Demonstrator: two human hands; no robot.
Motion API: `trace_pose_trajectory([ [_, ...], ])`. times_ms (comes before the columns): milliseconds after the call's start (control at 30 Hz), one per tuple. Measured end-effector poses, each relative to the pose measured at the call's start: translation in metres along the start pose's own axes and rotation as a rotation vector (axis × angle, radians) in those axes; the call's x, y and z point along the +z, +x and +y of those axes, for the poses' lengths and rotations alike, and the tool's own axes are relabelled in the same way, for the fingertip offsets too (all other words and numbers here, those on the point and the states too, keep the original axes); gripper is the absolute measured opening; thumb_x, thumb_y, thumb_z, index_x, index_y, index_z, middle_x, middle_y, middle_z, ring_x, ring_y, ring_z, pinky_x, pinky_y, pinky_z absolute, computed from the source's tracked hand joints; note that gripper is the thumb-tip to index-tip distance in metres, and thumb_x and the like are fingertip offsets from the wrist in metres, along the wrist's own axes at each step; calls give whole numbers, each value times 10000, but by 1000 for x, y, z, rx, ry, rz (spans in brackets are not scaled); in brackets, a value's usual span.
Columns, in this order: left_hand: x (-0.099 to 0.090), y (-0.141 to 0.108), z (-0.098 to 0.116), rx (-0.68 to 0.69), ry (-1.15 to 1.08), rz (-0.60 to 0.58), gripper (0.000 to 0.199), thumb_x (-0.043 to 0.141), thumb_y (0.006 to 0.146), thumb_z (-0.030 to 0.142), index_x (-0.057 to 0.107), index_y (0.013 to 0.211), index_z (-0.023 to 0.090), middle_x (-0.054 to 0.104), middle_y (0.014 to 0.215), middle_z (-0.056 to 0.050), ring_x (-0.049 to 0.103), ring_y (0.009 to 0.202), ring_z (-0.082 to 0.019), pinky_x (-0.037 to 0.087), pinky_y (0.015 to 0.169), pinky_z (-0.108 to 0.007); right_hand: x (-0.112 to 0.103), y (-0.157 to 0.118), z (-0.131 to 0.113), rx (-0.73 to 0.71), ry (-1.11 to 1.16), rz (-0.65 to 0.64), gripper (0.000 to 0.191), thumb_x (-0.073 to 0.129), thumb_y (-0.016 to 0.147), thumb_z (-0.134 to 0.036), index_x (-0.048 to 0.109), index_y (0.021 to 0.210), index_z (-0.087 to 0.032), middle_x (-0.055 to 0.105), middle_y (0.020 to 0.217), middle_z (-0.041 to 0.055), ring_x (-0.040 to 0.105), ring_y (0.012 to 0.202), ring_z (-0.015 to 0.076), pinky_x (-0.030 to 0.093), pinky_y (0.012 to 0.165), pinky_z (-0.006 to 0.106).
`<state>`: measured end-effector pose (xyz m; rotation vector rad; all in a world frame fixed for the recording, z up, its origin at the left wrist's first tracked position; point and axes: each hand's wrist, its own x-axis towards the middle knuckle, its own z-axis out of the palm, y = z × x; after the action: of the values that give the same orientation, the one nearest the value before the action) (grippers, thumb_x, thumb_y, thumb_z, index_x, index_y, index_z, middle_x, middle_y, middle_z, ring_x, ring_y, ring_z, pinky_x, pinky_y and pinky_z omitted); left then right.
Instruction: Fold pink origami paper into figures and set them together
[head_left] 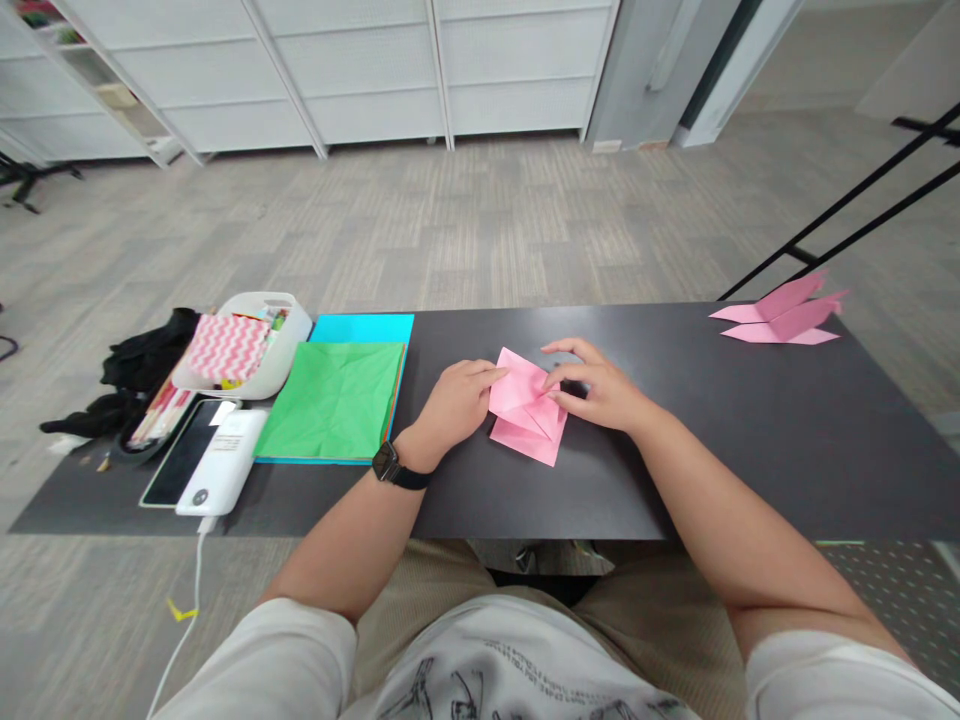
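A partly folded pink paper (525, 420) lies on the dark table in front of me, with creases and a raised flap near its right side. My left hand (461, 400), with a black watch on the wrist, holds the paper's left edge, fingers pressed together. On the right side, my right hand (596, 388) touches the flap with its fingertips; its fingers are bent and spread apart. Two folded pink paper figures (784, 315) rest side by side near the table's far right edge.
Green paper (334, 400) lies on blue sheets (366, 328) left of my hands. Beyond are a white basket (289, 350), a white power bank (221, 465) with a cable, a phone (180, 455) and black cloth (150, 352). The dark table (675, 340) extends rightward.
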<state>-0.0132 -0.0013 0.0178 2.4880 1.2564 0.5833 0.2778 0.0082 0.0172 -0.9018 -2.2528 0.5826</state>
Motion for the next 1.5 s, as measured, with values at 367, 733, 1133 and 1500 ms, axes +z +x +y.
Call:
trace_pose_trajectory([
  [367, -2, -8, 3, -59, 101, 109, 334, 703, 946, 168, 828, 1241, 263, 613, 1500, -125, 571, 1402, -330, 476, 1208, -550, -15, 0, 4, 22, -70, -101, 561, 430, 1120, -582, 818, 895, -246, 701, 1344, 132, 639, 1296, 336, 458, 1144, 582],
  [733, 0, -11, 14, 170, 88, 61, 248, 715, 977, 179, 857, 1141, 299, 478, 1677, -97, 431, 1568, -364, 344, 1306, -660, -17, -4, 9, 105, -70, -209, 692, 287, 1117, -684, 867, 1158, -309, 674, 1477, 112, 580, 1399, 361, 405, 1208, 618],
  [1133, -5, -9, 23, 185, -93, -59, 471, 466, 972, 51, 783, 1238, 276, 783, 1152, -44, 715, 1122, -215, 455, 1231, -502, -7, 5, 3, 97, 2, -164, 370, 564, 1070, -456, 717, 799, -256, 804, 1044, 71, 739, 996, 253, 550, 948, 438],
  [1500, 0, -9, 24, 175, -76, -2, 244, 547, 1042, 189, 760, 1157, 220, 782, 1149, -75, 715, 1091, -244, 544, 1062, -428, 7, 1, 8, 244, 90, -211, 328, 683, 893, -225, 701, 1213, -294, 819, 1031, 3, 748, 944, 227, 540, 908, 382],
])
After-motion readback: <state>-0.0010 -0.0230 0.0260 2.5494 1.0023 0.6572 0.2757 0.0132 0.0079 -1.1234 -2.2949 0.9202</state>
